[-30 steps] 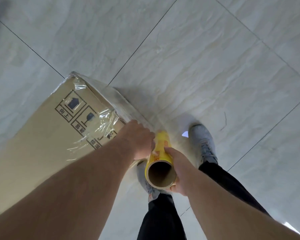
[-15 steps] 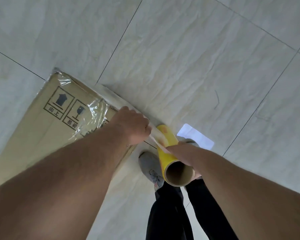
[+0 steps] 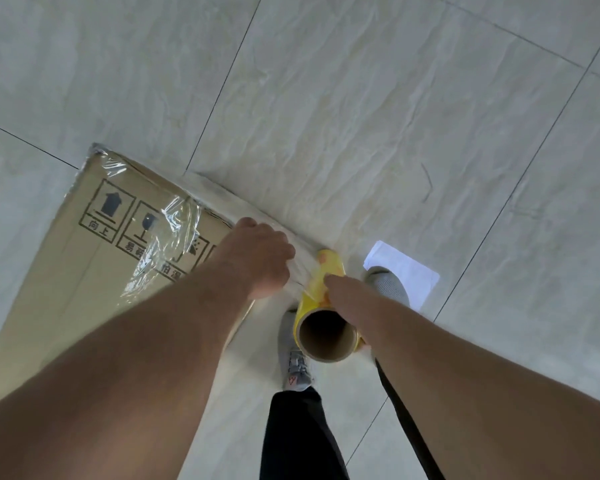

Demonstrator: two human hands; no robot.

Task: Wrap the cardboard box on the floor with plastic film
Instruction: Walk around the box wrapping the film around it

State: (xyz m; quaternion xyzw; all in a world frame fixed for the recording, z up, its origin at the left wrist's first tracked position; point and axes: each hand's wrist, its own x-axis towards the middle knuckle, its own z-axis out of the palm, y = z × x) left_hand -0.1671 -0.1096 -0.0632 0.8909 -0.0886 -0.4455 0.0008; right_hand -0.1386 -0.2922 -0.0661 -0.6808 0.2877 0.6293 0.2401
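Floor (image 3: 378, 109): pale grey-beige stone-look tiles, large format, thin dark grout lines running diagonally across the view. Faint dark scuff on the tile ahead of my feet. No walls or furniture in view, only floor.

Box (image 3: 84, 282) lies flat on the floor at left, long side running down toward the lower left edge. Printed handling symbols near its far end. Film (image 3: 174, 244) covers that far end, wrinkled and glossy over the symbols, and runs along the box's far edge to the roll.

My left hand (image 3: 260, 258) is at the box's near corner, fingers curled down over the stretched film; palm side hidden, so I cannot tell how firm the grip is. My right hand (image 3: 340, 289) wraps the yellow roll (image 3: 321, 299), open cardboard core facing the camera, just beside the box corner.

White paper sheet (image 3: 406, 271) lies on the floor beside my right shoe (image 3: 387, 284). Left shoe (image 3: 293, 365) sits under the roll. Black trousers.
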